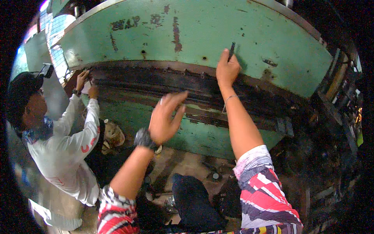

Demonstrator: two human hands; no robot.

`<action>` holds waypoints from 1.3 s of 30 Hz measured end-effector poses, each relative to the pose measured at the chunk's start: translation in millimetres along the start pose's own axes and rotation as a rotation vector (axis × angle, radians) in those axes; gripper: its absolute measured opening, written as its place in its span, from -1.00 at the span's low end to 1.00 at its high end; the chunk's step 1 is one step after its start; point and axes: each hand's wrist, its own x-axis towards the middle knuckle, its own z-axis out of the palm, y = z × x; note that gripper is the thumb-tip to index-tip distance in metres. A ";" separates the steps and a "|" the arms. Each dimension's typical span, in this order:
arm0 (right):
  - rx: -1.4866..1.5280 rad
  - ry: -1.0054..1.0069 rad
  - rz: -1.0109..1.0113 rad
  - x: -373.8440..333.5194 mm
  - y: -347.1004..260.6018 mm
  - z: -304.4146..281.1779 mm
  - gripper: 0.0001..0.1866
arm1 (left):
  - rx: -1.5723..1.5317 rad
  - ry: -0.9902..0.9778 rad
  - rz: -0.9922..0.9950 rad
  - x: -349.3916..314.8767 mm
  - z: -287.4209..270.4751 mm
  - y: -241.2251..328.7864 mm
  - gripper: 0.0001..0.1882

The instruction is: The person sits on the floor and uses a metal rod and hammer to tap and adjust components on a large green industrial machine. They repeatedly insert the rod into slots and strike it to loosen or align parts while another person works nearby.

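My right hand is raised against the green painted panel of a large machine. It is closed around a short, thin dark rod whose tip sticks up past the thumb; its exact kind is not clear. My left hand hangs lower and to the left, open with its fingers stretched out. Nothing is in it. Behind it runs a dark, greasy metal beam along the panel's lower edge, with several bolts in it. Whether the left fingertips touch the machine I cannot tell.
At the left a person in a white long-sleeved top works with both hands at the beam's left end. Below is a lower green panel. Dark machine parts crowd the right side, and small items lie on the floor.
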 end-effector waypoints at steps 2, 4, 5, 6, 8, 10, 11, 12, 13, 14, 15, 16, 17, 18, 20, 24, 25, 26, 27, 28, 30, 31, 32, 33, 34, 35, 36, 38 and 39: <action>-0.017 -0.046 0.068 -9.6 -11.1 2.7 -0.49 | 0.158 0.019 0.161 67.2 -9.8 7.5 -0.47; 0.091 -0.116 -0.003 -13.7 1.0 2.9 -0.51 | 0.394 -0.017 0.366 127.3 9.1 10.2 -0.37; -0.337 -0.154 -0.218 5.6 49.5 -5.2 -0.63 | 0.348 0.002 0.516 163.3 37.1 22.0 -0.38; -0.766 -0.125 -0.449 27.8 103.0 -20.4 -0.68 | 0.394 0.006 0.626 200.5 80.7 34.1 -0.41; -0.427 -0.184 -0.467 21.2 104.1 0.3 -0.64 | 0.761 0.185 0.960 244.2 100.0 15.6 -0.56; 0.075 -0.206 -0.312 12.3 102.9 18.5 -0.55 | 1.054 -0.050 0.954 260.5 126.3 -13.4 -0.69; 0.083 -0.111 -0.195 4.8 96.0 10.0 -0.50 | 1.120 -0.236 0.917 261.1 141.9 -23.7 -0.73; -0.031 -0.203 -0.296 13.8 115.5 -8.9 -0.51 | 1.084 -0.242 0.889 259.5 157.7 -16.2 -0.75; -0.150 -0.284 -0.401 34.5 136.9 -26.4 -0.52 | 1.050 -0.238 0.871 263.2 168.0 -4.1 -0.77; -0.107 -0.258 -0.340 27.5 124.2 -27.9 -0.55 | 1.026 -0.262 0.844 261.8 174.1 -1.4 -0.78; -0.053 -0.229 -0.285 22.4 108.7 -23.8 -0.58 | 1.079 -0.082 0.927 258.8 174.0 -5.9 -0.79; 0.028 -0.194 -0.284 25.6 96.1 -17.4 -0.60 | 1.093 -0.010 0.878 260.6 174.8 -4.4 -0.79; 0.097 -0.173 -0.278 26.3 89.7 -9.3 -0.62 | 1.090 0.054 0.815 260.2 175.1 -9.4 -0.78; -0.034 -0.273 -0.255 17.2 85.8 -10.9 -0.66 | 1.066 -0.004 0.761 255.8 172.3 -17.5 -0.78; -0.109 -0.355 -0.219 11.6 106.1 -20.1 -0.72 | 0.954 -0.100 0.664 245.4 173.2 -8.9 -0.77; 0.211 -0.298 -0.146 -4.5 79.2 -8.5 -0.81 | 0.705 -0.384 0.335 235.6 132.5 11.8 -0.72; 0.014 -0.303 -0.235 -7.6 73.9 -4.4 -0.80 | 0.679 -0.329 0.293 230.7 127.5 12.7 -0.78; -0.204 -0.305 -0.325 -2.7 80.1 1.9 -0.78 | 0.755 -0.251 0.411 231.8 125.6 9.5 -0.82; 0.008 -0.332 -0.162 -1.4 80.1 7.9 -0.78 | 0.829 -0.155 0.525 233.7 125.8 6.6 -0.84; 0.214 -0.317 0.001 2.8 84.7 9.5 -0.78 | 0.892 -0.050 0.671 235.9 125.6 3.2 -0.84; -0.025 -0.375 -0.273 -24.3 24.6 6.0 -0.78 | 0.949 -0.124 0.629 214.3 100.9 -26.2 -0.85; 0.062 -0.369 -0.249 -28.9 10.3 3.8 -0.76 | 0.949 -0.118 0.603 211.0 96.3 -33.3 -0.85; -0.004 -0.434 -0.270 -30.9 11.6 5.0 -0.77 | 0.947 -0.101 0.583 211.2 91.9 -37.6 -0.84; -0.069 -0.491 -0.286 -30.0 17.1 6.5 -0.79 | 0.890 -0.092 0.543 203.9 90.0 -49.3 -0.82; -0.207 -0.567 -0.378 -39.3 5.1 13.1 -0.82 | 0.867 -0.097 0.490 187.2 76.7 -74.5 -0.79; -0.351 -0.635 -0.471 -50.9 -9.5 16.0 -0.85 | 0.944 -0.179 0.419 164.2 58.4 -100.1 -0.74; -0.416 -0.764 -0.531 -67.6 -16.1 15.3 -0.88 | 1.009 -0.265 0.348 132.9 48.7 -124.8 -0.67; -0.431 -0.910 -0.684 -83.6 -17.3 11.2 -0.86 | 0.988 -0.266 0.369 73.6 34.2 -151.9 -0.60; -0.439 -0.978 -0.707 -89.6 -20.6 12.3 -0.87 | 0.926 -0.298 0.291 54.8 31.3 -149.2 -0.59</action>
